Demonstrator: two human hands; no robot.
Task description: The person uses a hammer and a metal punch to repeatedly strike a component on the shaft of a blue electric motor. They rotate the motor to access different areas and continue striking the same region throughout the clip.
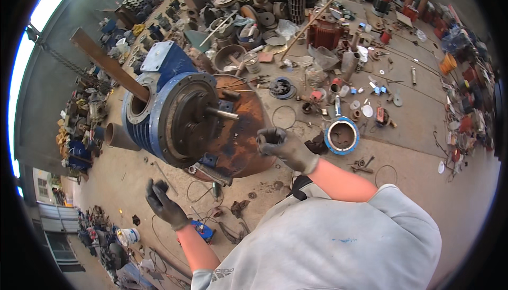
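Head view: blue machine (174, 113) stands beyond 2 hands (167, 207) (288, 150).

Dark logo lettering (222, 274) on grey shirt (344, 258)

Downward head view, perhaps slightly forward

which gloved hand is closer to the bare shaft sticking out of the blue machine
The right hand, just below and right of the shaft in the picture; the left hand is farther off, lower left.
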